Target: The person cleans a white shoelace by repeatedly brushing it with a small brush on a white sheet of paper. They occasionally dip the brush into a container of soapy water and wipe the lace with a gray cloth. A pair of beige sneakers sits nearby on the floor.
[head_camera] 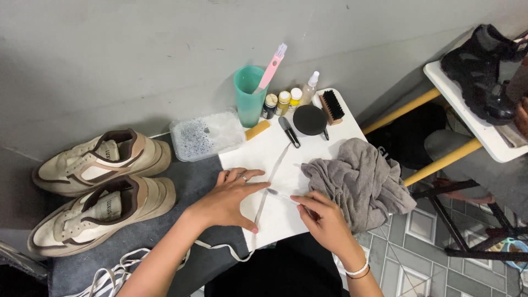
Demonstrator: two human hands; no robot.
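On the white table (341, 127), the left hand (231, 198) lies flat with fingers spread, pinning a long pale shoelace (273, 175) that runs diagonally across the top toward the tools at the back. The right hand (324, 217) pinches a slim brush (281, 196) between thumb and fingers, its bristle end resting on the lace just beside the left fingertips. So both hands are occupied: one pressing flat, one closed around the brush handle.

Judging by how things lie, the lace is being scrubbed along its length, and the work looks to be somewhere in the middle. The stretch from the brush up to the tweezers-like tool (289, 132) lies straight on the table, while the lower end trails off the table edge toward the floor; I cannot tell which part is already clean. More white laces (118, 272) lie loose on the dark mat (198, 181) at lower left, seemingly waiting.

Just beside the right hand sits a crumpled grey cloth (363, 184). Farther back stand a clear tub of foamy water (208, 135), a teal cup (250, 94) holding a pink brush (271, 67), three small bottles (282, 102), a spray bottle (309, 88), a round black lid (309, 119) and a wooden bristle brush (331, 106).

A pair of beige and brown sneakers (99, 187), laces removed, rests on the mat at left, well apart from the hands. At the far right another person handles a black shoe (484, 69) on a separate white table (467, 115).
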